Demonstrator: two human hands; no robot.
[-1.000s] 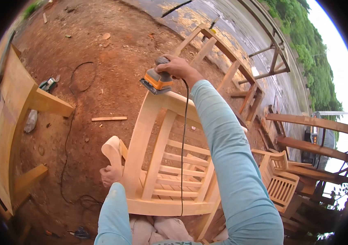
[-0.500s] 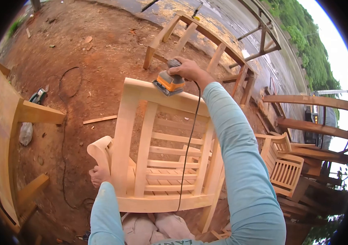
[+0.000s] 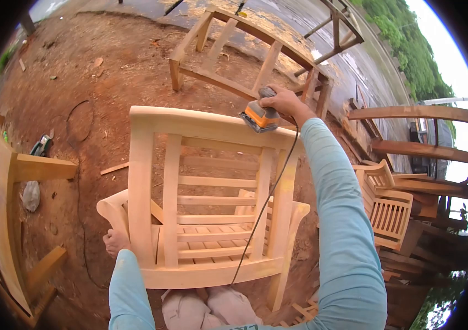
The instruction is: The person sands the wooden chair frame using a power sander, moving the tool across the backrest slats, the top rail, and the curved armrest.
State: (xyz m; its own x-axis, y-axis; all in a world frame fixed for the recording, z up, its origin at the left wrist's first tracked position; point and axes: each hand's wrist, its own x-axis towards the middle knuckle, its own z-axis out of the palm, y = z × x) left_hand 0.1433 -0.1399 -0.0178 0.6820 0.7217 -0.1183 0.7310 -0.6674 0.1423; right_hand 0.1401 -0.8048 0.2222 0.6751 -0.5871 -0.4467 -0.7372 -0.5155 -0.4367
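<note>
A pale wooden chair (image 3: pixel 151 220) with a slatted back and seat stands in front of me. On the right part of its top rail rests an orange and grey sander (image 3: pixel 261 116). My right hand (image 3: pixel 284 103) is closed round the sander's dark top, and a black cord hangs from it across the slats. My left hand (image 3: pixel 116 242) is wrapped round the edge of the chair's left armrest, with some fingers hidden behind the wood.
A wooden frame (image 3: pixel 269 66) stands beyond the chair. A large wooden piece (image 3: pixel 3 176) is at the left, near a power tool (image 3: pixel 41 146) and a plastic bag (image 3: pixel 31 196). At the right are another slatted chair (image 3: pixel 390 217) and wooden beams (image 3: pixel 421 148). A cord crosses the dirt.
The sander and my right hand have moved right along the top rail. The chair shows more squarely and further left in view, with my left hand still at its armrest.
</note>
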